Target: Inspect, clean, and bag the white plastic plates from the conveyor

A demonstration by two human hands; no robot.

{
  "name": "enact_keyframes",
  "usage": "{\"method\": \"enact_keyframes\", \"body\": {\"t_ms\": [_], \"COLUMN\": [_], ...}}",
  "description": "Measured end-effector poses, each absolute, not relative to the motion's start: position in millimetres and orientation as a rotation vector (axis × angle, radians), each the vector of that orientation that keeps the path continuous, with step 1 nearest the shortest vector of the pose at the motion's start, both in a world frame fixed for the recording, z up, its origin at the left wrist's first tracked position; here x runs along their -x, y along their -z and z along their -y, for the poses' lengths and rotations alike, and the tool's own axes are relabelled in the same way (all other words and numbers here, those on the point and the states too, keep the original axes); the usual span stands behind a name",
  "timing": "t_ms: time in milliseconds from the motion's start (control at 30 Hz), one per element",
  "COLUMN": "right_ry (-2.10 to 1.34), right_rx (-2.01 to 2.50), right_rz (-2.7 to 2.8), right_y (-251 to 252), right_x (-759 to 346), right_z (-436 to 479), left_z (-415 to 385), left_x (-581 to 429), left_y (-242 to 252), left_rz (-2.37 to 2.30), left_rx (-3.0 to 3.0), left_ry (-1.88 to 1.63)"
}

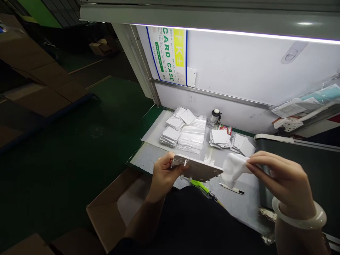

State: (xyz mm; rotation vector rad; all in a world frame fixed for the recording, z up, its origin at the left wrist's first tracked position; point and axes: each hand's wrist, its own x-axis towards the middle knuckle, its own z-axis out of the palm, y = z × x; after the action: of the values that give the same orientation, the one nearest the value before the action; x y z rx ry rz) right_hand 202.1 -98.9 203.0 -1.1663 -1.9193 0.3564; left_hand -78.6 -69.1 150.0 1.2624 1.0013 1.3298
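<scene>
My left hand (pixel 164 177) grips a flat white plastic plate (pixel 200 169) by its left end, thumb below and fingers above. The plate is tilted, with small tabs and round marks on the side that shows. In my right hand (pixel 284 177) a soft white cloth (pixel 233 168) is pinched between thumb and fingers, hanging just off the plate's right end. Under the hands, a white pen (pixel 231 188) and a bright green-handled tool (pixel 200 186) lie on the bench, the tool partly hidden by my clothing.
Behind the hands are stacked white plates (pixel 170 136), a pile of clear plastic bags (pixel 192 136), more plates (pixel 220 137) and a glass bottle (pixel 214 118). A dark conveyor belt (pixel 300 166) runs at right. An open cardboard box (pixel 111 212) stands at lower left. A power strip (pixel 288 124) hangs on the wall.
</scene>
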Motion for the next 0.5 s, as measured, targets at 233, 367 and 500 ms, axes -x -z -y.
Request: {"method": "enact_keyframes", "body": {"t_ms": [233, 367, 500], "right_ry": [-0.594, -0.791, -0.935], "right_rx": [1.069, 0.930, 0.940], "right_rz": [1.671, 1.800, 1.873], "right_y": [-211.5, -212.9, -214.5], "right_x": [-165.7, -156.6, -158.5], "right_z": [107.9, 103.9, 97.8], "left_z": [74.5, 77.9, 80.2], "left_x": [71.5, 69.9, 70.9], "left_y": [-156.1, -155.3, -149.8], "left_rz": [-1.032, -1.062, -1.039], "left_rx": [-1.383, -1.453, -1.511], "left_ry": [-1.333, -1.333, -1.321]}}
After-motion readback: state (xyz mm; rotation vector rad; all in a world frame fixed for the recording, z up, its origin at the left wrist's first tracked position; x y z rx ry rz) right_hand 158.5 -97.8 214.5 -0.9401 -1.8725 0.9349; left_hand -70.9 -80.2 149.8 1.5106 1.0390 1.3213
